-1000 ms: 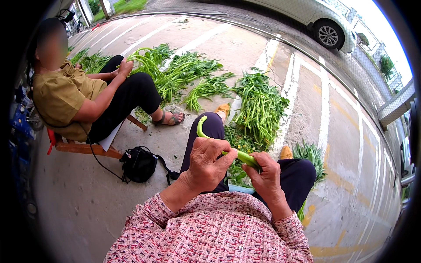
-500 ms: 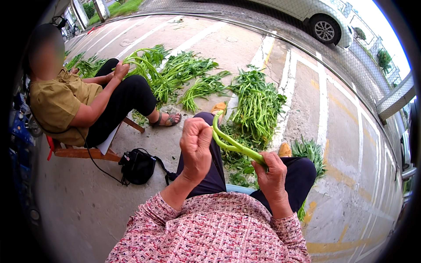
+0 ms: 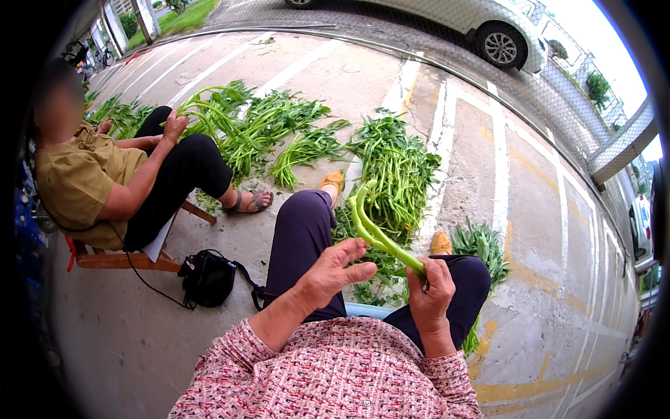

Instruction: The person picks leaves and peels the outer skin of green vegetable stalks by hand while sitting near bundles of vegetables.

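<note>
Lowered and unfolded since half a second ago, when it was closed up beside the stalk tips, the left hand [image 3: 331,274] is now below and to the left of the green stalks [image 3: 384,239]. These are held out in front of the lap, between the knees, their long axis slanting from the grip up, leftward and away from the body; the far ends bend, one hooking back to the right. The left hand is wide, its thumb well apart from the fingers; whether its fingertips touch the stalks cannot be told. The right hand [image 3: 429,297] pinches the near ends between thumb and fingers, hiding the butts.

A light-blue edge [image 3: 368,310] shows between the thighs, mostly covered by the patterned shirt [image 3: 321,363], so what it belongs to is hard to make out. Past the knees, a leafy heap [image 3: 398,174] lies on the ground between the orange shoes [image 3: 440,243], and another bunch [image 3: 481,248] sits beside the right shoe, partly behind the knee. On the left lies a black bag [image 3: 208,278]; beyond it, a co-worker [image 3: 98,181] on a wooden chair [image 3: 129,260] holds long greens [image 3: 206,115]. Farthest off, behind wire mesh, stands a white car [image 3: 447,17], cut by the upper edge.
</note>
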Demonstrator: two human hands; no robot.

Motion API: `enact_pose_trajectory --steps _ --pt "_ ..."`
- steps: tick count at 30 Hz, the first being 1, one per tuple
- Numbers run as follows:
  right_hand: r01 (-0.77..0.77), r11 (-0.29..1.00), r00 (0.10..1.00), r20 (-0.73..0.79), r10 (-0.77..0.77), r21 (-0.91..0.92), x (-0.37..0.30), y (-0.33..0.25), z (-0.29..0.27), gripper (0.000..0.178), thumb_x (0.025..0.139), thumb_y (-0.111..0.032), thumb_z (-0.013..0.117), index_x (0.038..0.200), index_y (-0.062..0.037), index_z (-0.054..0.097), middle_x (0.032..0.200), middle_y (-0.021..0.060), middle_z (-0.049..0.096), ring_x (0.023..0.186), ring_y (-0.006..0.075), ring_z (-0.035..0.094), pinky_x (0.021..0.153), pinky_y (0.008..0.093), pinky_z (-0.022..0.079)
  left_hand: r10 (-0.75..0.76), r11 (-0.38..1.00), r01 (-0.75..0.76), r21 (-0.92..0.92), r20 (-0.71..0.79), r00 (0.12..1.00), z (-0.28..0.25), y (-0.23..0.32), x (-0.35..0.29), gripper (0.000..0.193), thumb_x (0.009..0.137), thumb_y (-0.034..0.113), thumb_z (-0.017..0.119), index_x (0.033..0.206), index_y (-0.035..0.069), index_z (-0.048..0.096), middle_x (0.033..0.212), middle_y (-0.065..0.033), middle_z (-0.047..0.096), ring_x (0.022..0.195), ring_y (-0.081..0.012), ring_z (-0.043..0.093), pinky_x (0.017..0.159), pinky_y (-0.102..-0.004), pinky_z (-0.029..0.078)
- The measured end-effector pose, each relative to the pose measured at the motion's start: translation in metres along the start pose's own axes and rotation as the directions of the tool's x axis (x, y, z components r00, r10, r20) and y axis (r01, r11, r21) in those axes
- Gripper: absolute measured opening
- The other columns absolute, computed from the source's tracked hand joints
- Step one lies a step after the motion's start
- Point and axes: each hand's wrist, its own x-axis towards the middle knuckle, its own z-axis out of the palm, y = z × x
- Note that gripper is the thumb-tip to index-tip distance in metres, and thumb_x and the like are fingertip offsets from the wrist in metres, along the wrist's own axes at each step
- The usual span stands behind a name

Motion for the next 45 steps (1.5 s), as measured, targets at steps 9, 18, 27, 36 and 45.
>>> enact_pose_trajectory --steps 9,18,27,36,45 --pt "-0.021 0.999 0.928 0.372 0.007 0.033 -0.006 -0.022 0.0 0.03 0.068 -0.015 0.072 0.095 -0.0056 0.061 0.085 0.011 0.058 0.075 0.0282 0.058 0.064 0.0351 0.048 0.101 0.909 -0.132 -0.396 -0.098 0.99 0.018 -0.017 0.003 0.012 0.088 0.011 0.053 0.099 0.006 0.052 0.096 -0.0093 0.059 0.09 -0.0198 0.059 0.082 -0.0377 0.049" --pt "-0.334 0.85 0.904 0.394 0.166 0.408 0.028 -0.035 -0.002 0.026 0.077 -0.015 0.066 0.098 0.0014 0.062 0.086 0.0086 0.057 0.068 0.0132 0.053 0.063 0.0244 0.045 0.126 0.966 -0.126 -0.225 -0.017 0.992 0.021 -0.016 -0.017 0.017 0.088 0.009 0.053 0.103 0.003 0.049 0.097 -0.0062 0.057 0.088 -0.0118 0.057 0.079 -0.0269 0.048" --pt "-0.297 0.873 0.854 0.517 0.061 0.388 0.036 -0.04 0.01 0.008 0.077 -0.008 0.063 0.078 0.0003 0.061 0.065 0.0073 0.051 0.055 0.0165 0.051 0.051 0.0287 0.04 0.124 0.992 -0.125 0.0 0.065 0.99 0.024 -0.02 -0.024 0.027 0.087 0.005 0.053 0.113 0.001 0.046 0.1 -0.0035 0.055 0.092 -0.01 0.055 0.08 -0.0252 0.047" --pt "-0.348 0.854 0.871 0.47 0.143 0.386 0.018 -0.034 0.017 0.01 0.082 -0.008 0.059 0.078 0.0008 0.056 0.065 0.0059 0.05 0.058 0.0164 0.051 0.054 0.0275 0.04 0.077 0.995 -0.08 0.066 0.044 0.996 0.023 -0.019 -0.025 0.022 0.087 0.003 0.053 0.108 0.001 0.048 0.098 -0.0036 0.056 0.091 -0.0096 0.055 0.079 -0.0251 0.047" --pt "0.186 0.97 0.903 0.361 -0.233 0.16 0.019 -0.032 0.02 0.01 0.08 -0.004 0.055 0.076 -0.0041 0.046 0.068 0.0121 0.046 0.061 0.0328 0.049 0.054 0.0396 0.039 0.079 0.997 -0.079 -0.004 0.054 0.995 0.017 -0.029 -0.025 0.019 0.086 0.006 0.054 0.104 0.002 0.048 0.093 -0.0016 0.055 0.085 -0.0081 0.054 0.074 -0.0239 0.047"
